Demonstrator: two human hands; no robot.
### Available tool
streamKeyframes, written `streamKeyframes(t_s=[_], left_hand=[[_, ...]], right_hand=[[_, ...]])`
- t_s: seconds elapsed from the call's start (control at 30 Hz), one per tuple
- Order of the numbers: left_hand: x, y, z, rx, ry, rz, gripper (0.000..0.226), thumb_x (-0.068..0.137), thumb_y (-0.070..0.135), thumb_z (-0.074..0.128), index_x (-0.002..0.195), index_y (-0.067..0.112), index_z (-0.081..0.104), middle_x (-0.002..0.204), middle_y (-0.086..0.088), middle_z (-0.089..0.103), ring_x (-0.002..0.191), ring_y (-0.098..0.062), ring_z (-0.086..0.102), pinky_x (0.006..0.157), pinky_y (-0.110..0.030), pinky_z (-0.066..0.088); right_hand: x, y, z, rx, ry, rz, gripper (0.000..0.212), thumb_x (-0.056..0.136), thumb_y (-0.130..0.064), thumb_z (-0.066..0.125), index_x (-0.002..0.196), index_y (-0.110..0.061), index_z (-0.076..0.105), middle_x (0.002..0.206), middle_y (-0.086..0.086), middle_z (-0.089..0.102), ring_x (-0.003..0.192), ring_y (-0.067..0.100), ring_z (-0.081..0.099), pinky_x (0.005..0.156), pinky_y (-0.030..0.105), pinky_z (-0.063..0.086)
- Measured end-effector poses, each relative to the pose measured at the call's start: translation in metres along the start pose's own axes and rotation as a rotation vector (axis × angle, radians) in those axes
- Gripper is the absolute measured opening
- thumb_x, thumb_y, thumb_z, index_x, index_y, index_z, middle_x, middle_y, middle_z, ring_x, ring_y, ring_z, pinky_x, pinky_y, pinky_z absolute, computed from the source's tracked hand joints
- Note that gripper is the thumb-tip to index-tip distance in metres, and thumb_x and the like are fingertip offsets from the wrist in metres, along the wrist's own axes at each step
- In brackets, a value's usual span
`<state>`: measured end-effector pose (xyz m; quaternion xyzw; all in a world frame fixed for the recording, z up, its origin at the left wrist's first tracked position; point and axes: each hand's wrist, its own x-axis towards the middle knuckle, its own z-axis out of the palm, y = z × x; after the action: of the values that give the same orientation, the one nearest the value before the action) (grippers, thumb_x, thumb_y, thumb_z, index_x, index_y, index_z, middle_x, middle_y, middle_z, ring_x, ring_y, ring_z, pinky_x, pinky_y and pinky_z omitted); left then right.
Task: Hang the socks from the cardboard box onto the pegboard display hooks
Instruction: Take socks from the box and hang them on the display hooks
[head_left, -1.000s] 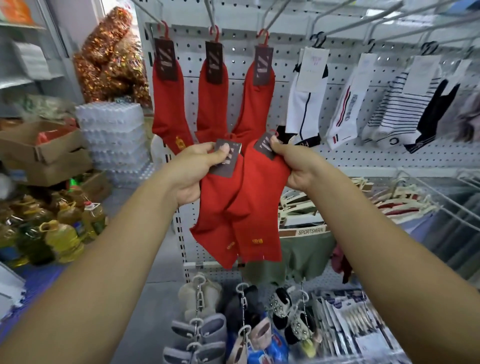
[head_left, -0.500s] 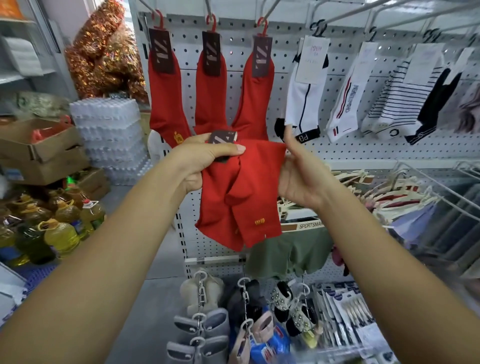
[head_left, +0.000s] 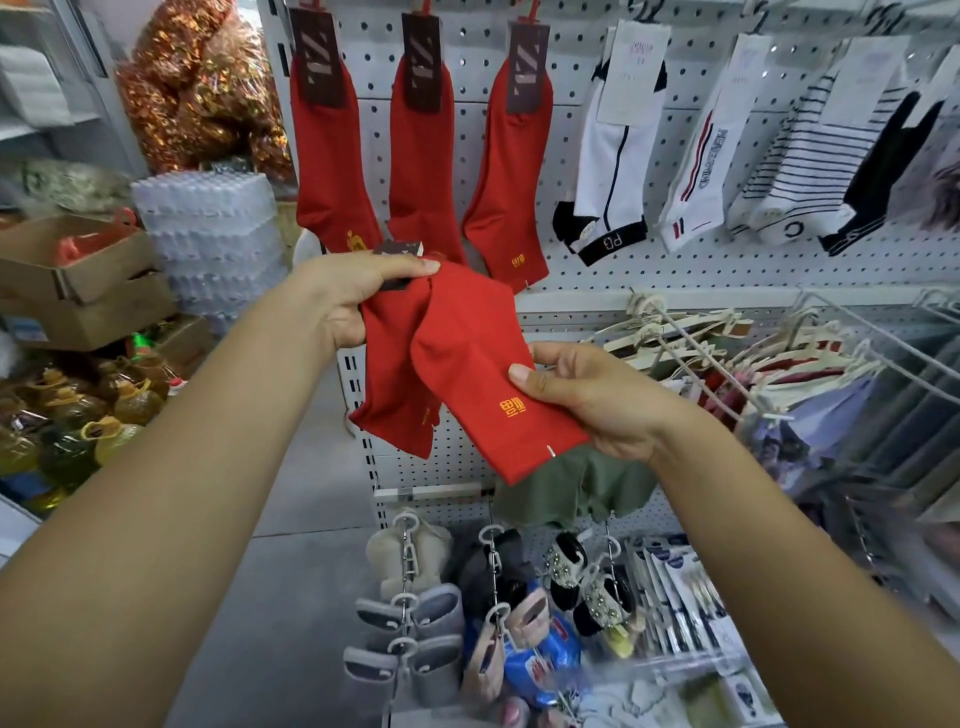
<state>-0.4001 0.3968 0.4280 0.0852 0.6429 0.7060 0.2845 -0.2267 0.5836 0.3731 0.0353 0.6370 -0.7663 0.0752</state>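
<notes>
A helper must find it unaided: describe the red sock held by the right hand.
Find the white pegboard, where three red socks hang on dark labels along the top. Just below them, two more red socks are held. The front sock, tilted, is pinched by the right hand, its gold emblem beside the thumb; the rear sock hangs from the left hand.

The hooks (head_left: 533, 7) above the hung red socks (head_left: 332, 156) are cut off.
</notes>
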Motion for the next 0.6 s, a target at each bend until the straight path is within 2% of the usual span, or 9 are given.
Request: streamKeyframes(t_s=[0.1,0.23,0.3,0.37,0.43,0.5,0.6], left_hand=[[-0.004,0.0,0.001,-0.035,-0.021,0.017,0.007,0.083,0.007,0.077,0.089,0.009,0.077,0.084,-0.009,0.079,0.072,-0.017,0.077,0.06,-0.034,0.062],[-0.016,0.002,0.004,-0.045,-0.055,0.072,0.022,0.06,0.01,0.085,0.081,0.015,0.081,0.09,-0.01,0.08,0.078,-0.019,0.078,0.062,-0.035,0.062],[-0.023,-0.004,0.005,-0.02,-0.06,0.123,0.036,0.052,0.012,0.088,0.087,0.018,0.08,0.094,-0.011,0.079,0.085,-0.021,0.077,0.071,-0.037,0.062],[-0.031,-0.012,0.01,0.036,-0.059,0.181,0.05,0.048,0.015,0.09,0.097,0.018,0.079,0.101,-0.011,0.078,0.094,-0.024,0.075,0.087,-0.04,0.06],[-0.037,-0.021,0.016,0.119,-0.069,0.215,0.057,0.048,0.017,0.09,0.104,0.016,0.077,0.105,-0.011,0.077,0.099,-0.024,0.071,0.097,-0.042,0.056],[-0.04,-0.031,0.021,0.161,-0.095,0.194,0.057,0.057,0.012,0.089,0.111,0.013,0.074,0.11,-0.014,0.076,0.101,-0.026,0.071,0.101,-0.043,0.055],[-0.04,-0.05,0.025,0.176,-0.142,0.129,0.048,0.067,0.002,0.086,0.112,0.011,0.072,0.11,-0.012,0.077,0.104,-0.028,0.071,0.101,-0.043,0.055]], right_hand=[[-0.003,0.003,0.001,0.0,-0.009,-0.013,0.037,0.095,-0.017,0.061,0.13,-0.005,0.06,0.112,0.021,0.072,0.088,0.021,0.075,0.08,0.038,0.063],[-0.005,0.017,0.0,-0.091,-0.023,-0.035,0.046,0.091,-0.029,0.068,0.132,-0.008,0.06,0.122,0.019,0.071,0.109,0.028,0.071,0.092,0.042,0.059],[-0.003,0.026,-0.002,-0.08,-0.021,-0.052,0.052,0.089,-0.041,0.071,0.13,-0.01,0.061,0.125,0.017,0.069,0.119,0.032,0.066,0.102,0.048,0.052],[0.002,0.026,0.0,0.0,-0.015,-0.093,0.053,0.084,-0.054,0.073,0.12,-0.016,0.07,0.119,0.01,0.072,0.112,0.027,0.068,0.101,0.046,0.052],[0.008,0.019,0.002,0.13,0.023,-0.111,0.055,0.08,-0.063,0.071,0.114,-0.02,0.075,0.115,0.007,0.071,0.106,0.022,0.066,0.1,0.042,0.051],[0.014,0.012,0.0,0.269,0.096,-0.077,0.064,0.084,-0.064,0.063,0.122,-0.013,0.07,0.119,0.012,0.068,0.112,0.027,0.063,0.101,0.042,0.049],[0.024,0.005,-0.005,0.34,0.163,-0.005,0.061,0.096,-0.055,0.051,0.134,-0.009,0.063,0.128,0.014,0.068,0.121,0.029,0.064,0.102,0.043,0.052]])
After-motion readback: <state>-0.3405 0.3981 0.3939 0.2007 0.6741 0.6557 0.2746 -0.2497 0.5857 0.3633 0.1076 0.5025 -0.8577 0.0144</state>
